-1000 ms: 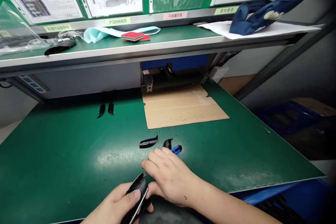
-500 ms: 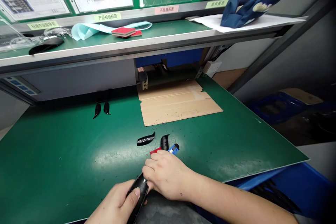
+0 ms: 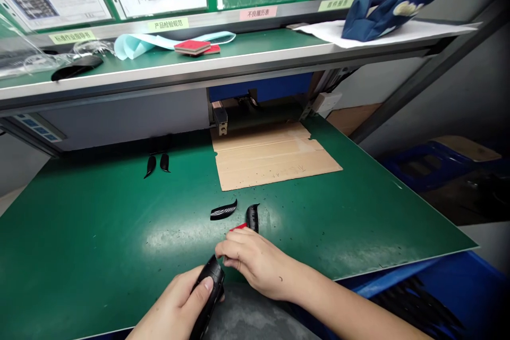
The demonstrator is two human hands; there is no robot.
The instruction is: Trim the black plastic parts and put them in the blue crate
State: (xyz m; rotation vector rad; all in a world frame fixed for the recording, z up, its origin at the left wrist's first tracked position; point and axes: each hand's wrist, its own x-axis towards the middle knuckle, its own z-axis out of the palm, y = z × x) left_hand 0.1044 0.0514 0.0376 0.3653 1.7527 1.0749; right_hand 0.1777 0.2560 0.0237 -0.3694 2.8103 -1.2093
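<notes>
My left hand (image 3: 181, 300) is wrapped round a curved black plastic part (image 3: 210, 289), its thumb pressed on the upper face. Close to the upper end of that part is my right hand (image 3: 255, 263), with curled fingers. The blue utility knife that stuck out beyond this hand a moment ago is now hidden by it. Just past the knuckles, a red pad (image 3: 238, 227) and a small black hooked piece (image 3: 252, 218) are partly covered. Another small black piece (image 3: 223, 210), shiny and ribbed, lies to their left.
Two small black pieces (image 3: 164, 162) lie at the back left of the green table (image 3: 99, 234). A cardboard sheet (image 3: 274, 156) lies under the shelf (image 3: 255, 58). Dark crumbs are scattered about. A blue bin (image 3: 458, 276) with black parts stands at the right.
My right hand has turned and drawn slightly off the black part's end, and the blue knife body has gone out of sight. The left hand keeps its hold. The view has shifted slightly.
</notes>
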